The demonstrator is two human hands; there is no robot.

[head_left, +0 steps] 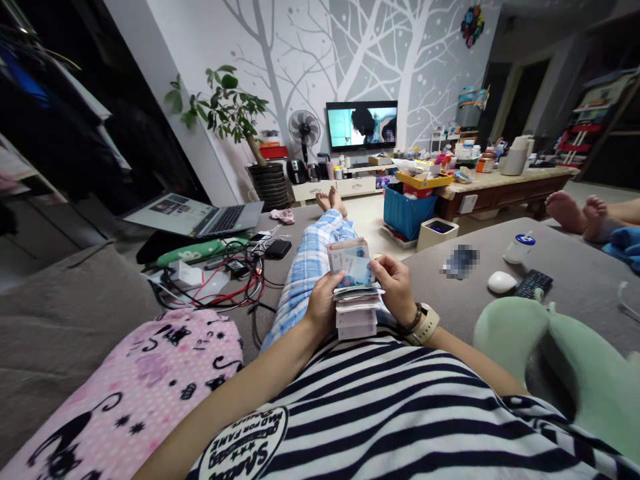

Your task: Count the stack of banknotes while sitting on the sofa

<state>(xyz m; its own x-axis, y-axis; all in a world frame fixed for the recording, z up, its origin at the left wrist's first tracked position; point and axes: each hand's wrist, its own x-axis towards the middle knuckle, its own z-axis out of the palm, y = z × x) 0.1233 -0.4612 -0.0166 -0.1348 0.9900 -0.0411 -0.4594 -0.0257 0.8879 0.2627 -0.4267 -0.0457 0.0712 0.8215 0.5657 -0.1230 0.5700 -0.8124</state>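
Note:
A wad of banknotes (pixel 351 265) stands above my lap, bluish at the front with a pinkish edge at the upper left. Lower down, several pale notes (pixel 357 322) hang in stepped layers toward my striped shirt (pixel 380 393). My left hand (pixel 323 300) grips the wad from its left side, thumb on the front face. On the right edge, the thumb and fingers of my right hand (pixel 395 283) pinch the notes. A watch with a pale strap (pixel 427 325) and a dark bracelet are on my right wrist.
Left of my legs lie an open laptop (pixel 200 215), tangled cables (pixel 240 270) and a pink blanket (pixel 165 373). To the right are a green neck pillow (pixel 510 327), a white mouse (pixel 501 283), a small black keyboard (pixel 534 285) and another person's feet (pixel 575 212).

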